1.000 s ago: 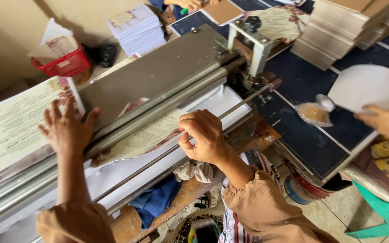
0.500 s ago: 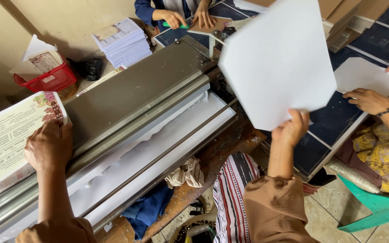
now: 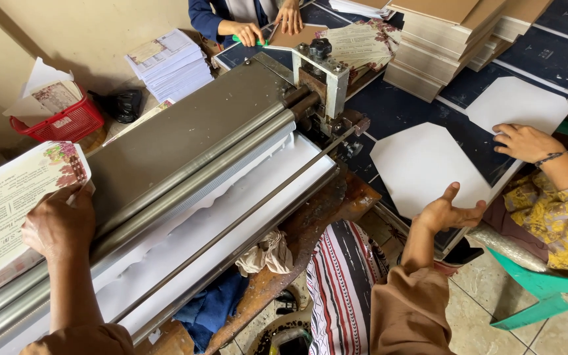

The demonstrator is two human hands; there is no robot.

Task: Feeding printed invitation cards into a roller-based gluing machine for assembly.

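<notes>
While the left hand point(image 3: 57, 223) stays pressed flat on the printed sheet point(image 3: 8, 204) beside the roller machine point(image 3: 185, 151), right hand point(image 3: 448, 212) has dropped the white card point(image 3: 422, 164) onto the desk point(image 3: 415, 112), grip spread, nothing held

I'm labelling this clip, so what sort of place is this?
Probably a small print-finishing workshop: a long metal roller machine fills the bench, stacks of printed cards and board sit around it, and the left hand rests on a floral printed sheet.
</notes>
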